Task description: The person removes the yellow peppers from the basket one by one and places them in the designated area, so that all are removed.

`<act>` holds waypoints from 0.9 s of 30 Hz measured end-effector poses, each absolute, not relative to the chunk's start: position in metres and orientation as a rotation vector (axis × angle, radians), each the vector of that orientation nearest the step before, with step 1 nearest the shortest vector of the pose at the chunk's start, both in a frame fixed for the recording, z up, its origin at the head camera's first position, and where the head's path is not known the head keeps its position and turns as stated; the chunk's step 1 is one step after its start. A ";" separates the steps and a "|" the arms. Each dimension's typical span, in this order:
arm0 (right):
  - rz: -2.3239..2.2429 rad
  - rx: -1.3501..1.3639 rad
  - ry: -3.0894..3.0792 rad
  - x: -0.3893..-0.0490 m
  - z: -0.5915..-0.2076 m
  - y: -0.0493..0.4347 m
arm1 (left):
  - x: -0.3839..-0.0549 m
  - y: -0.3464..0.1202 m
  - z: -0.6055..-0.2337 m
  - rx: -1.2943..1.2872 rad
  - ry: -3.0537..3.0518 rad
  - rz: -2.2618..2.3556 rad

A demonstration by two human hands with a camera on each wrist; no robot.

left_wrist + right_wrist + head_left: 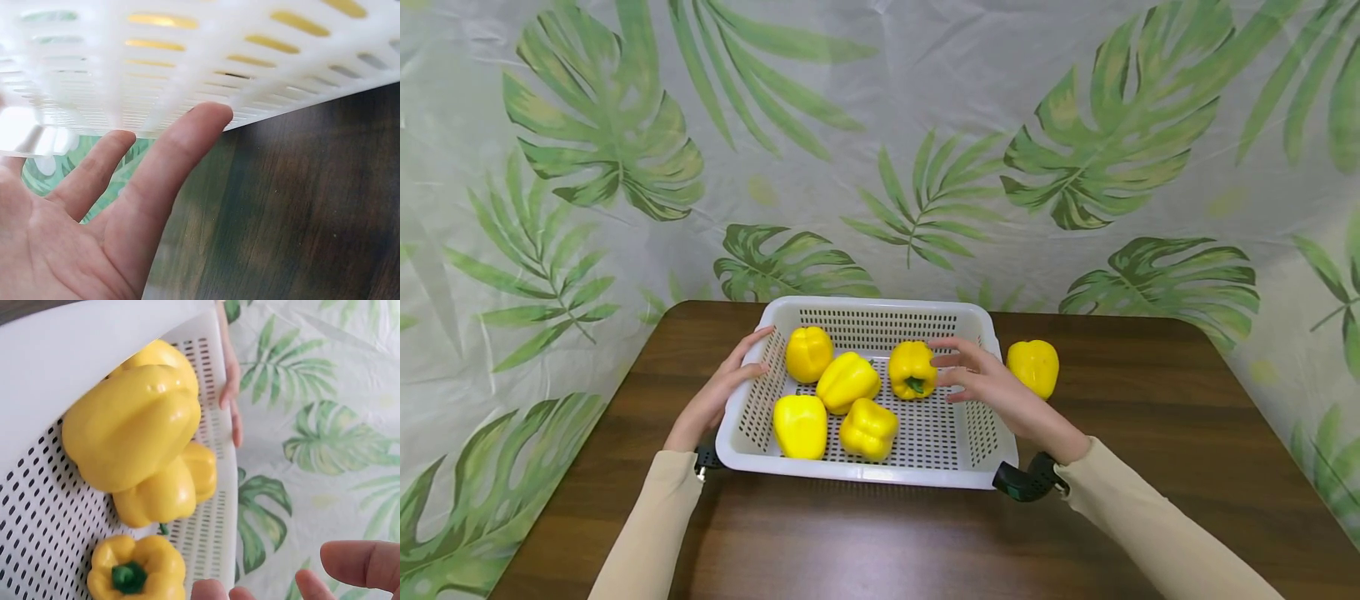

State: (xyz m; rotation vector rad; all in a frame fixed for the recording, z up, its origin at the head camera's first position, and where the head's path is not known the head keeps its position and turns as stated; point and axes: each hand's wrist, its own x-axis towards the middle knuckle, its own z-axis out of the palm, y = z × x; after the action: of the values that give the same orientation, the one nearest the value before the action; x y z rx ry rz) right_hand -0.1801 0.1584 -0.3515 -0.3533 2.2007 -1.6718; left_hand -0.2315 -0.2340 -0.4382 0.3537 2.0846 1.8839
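Note:
A white slotted plastic basket (880, 473) stands on the table with several yellow bell peppers (848, 382) inside, mostly toward its left half. My left hand (718, 392) rests against the basket's left side. In the left wrist view its thumb (181, 150) is stretched out along the slotted wall. Over the right side of the basket is my right hand (992, 387), fingers spread and loosely bent, holding nothing. Its fingertips are close beside the bell pepper with a green stem (912, 369), also visible in the right wrist view. Another bell pepper (1033, 367) sits outside, right of the basket.
The dark wooden table (1150, 417) extends around the basket on both sides and in front. Behind it hangs a pale cloth (940, 100) printed with green leaves. A black strap (1030, 479) circles my right wrist, near the basket's front right corner.

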 end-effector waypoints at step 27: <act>-1.346 -0.420 1.925 -0.199 -0.371 0.111 | -0.231 -0.233 -0.438 0.357 2.109 1.867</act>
State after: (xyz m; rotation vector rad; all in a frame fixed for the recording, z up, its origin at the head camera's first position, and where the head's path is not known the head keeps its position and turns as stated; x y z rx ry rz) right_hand -0.1992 0.1115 -0.3711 -0.4205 1.9250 -1.3463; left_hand -0.2310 -0.2335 -0.4377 0.3569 2.1085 1.8674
